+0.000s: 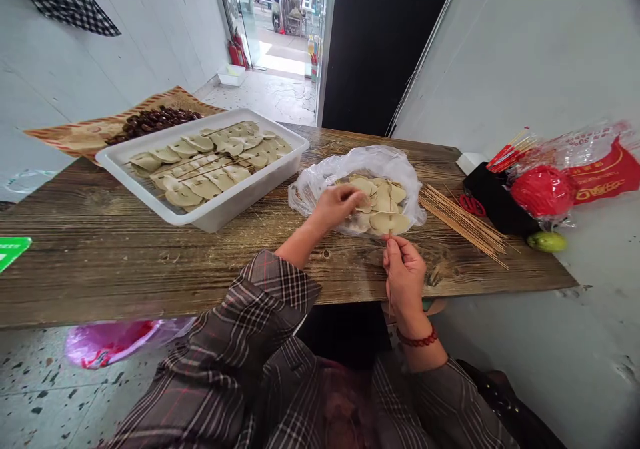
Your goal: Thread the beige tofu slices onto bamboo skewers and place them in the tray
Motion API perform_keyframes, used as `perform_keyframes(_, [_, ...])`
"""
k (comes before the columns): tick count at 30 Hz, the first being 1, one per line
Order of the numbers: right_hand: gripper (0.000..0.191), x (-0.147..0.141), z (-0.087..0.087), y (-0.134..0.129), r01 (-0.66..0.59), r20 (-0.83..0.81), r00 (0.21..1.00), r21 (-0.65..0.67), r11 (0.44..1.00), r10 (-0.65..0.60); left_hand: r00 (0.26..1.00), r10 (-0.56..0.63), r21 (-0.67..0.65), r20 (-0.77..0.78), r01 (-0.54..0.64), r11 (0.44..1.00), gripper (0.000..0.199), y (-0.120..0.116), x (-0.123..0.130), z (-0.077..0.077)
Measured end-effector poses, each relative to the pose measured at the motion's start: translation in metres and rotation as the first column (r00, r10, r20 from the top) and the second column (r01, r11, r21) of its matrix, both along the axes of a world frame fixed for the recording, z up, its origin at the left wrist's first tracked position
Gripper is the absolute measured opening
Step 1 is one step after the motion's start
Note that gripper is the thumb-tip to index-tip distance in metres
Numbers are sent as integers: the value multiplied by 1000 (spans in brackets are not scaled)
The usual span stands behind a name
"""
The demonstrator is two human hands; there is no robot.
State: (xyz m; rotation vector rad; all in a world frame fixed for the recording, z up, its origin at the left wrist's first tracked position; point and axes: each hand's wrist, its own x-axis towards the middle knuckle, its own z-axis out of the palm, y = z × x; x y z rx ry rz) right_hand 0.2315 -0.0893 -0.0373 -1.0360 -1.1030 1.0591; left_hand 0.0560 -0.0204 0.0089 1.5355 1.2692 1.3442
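My right hand [404, 272] pinches a thin wooden skewer [390, 309] near the table's front edge. A pale, flat slice [389, 223] sits on the skewer's upper end. My left hand [339, 207] is over a clear plastic bag [313, 181], its fingers curled together. Whether a slice is between those fingers I cannot make out. More pale slices [384, 195] lie heaped in the opened bag. To the left, a white plastic tub [240, 199] holds rows of skewered slices [205, 165]. Loose bamboo skewers [465, 222] lie in a bundle right of the bag.
Dark brown pieces [155, 123] rest on patterned paper [83, 135] behind the tub. Red-handled scissors [472, 205], a black holder [500, 202], red packaging [545, 190] and a green fruit [547, 241] are on the right of the wooden table [125, 262]. A wall borders the right side.
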Motion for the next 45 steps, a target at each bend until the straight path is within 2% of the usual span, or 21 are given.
perform_keyframes(2, [24, -1, 2, -1, 20, -27, 999, -5, 1000, -20, 985, 160, 23, -65, -159, 987, 22, 7, -12, -2])
perform_keyframes(4, [24, -2, 4, -2, 27, -32, 999, -8, 1000, -27, 952, 237, 52, -193, -231, 972, 19, 11, -20, -4])
perform_keyframes(9, [26, -2, 4, -2, 16, -14, 1000, -15, 1000, -16, 803, 238, 131, -546, -199, 971, 16, 10, -21, -10])
perform_keyframes(13, [27, -1, 2, -1, 0, -11, 1000, -26, 1000, -1, 673, 212, 158, -709, -142, 977, 19, 10, -14, -14])
perform_keyframes(16, [28, -1, 1, -1, -3, 0, 1000, -20, 1000, 3, 632, 226, 171, -741, -147, 974, 17, 10, -10, -16])
perform_keyframes(28, [31, 0, 0, 0, -14, 89, 996, -14, 1000, 15, 638, 220, 250, -738, -45, 967, 14, 12, -4, -18])
perform_keyframes(31, [30, 0, 0, 0, -16, 84, 996, -8, 1000, 16, 684, 214, 245, -697, -54, 968, 13, 13, -3, -19])
perform_keyframes(34, [31, 1, -1, 0, -20, 105, 994, -9, 1000, 21, 771, 180, 160, -610, -102, 982, 8, 12, -2, -19])
perform_keyframes(38, [33, 1, -3, 1, -25, 139, 990, 2, 1000, 24, 867, 141, 94, -477, -109, 990, 7, 15, -4, -18])
perform_keyframes(40, [32, 1, -3, 1, -43, 147, 988, 8, 999, 41, 927, 145, 46, -347, -138, 989, 3, 16, -7, -15])
perform_keyframes(42, [31, 2, -2, 0, -83, 173, 982, 13, 997, 79, 977, 158, -17, -143, -162, 987, 3, 15, -10, -10])
perform_keyframes(45, [30, 2, 2, -2, -167, 270, 950, 14, 986, 157, 970, 130, -102, 205, -111, 989, 10, 11, -15, -3])
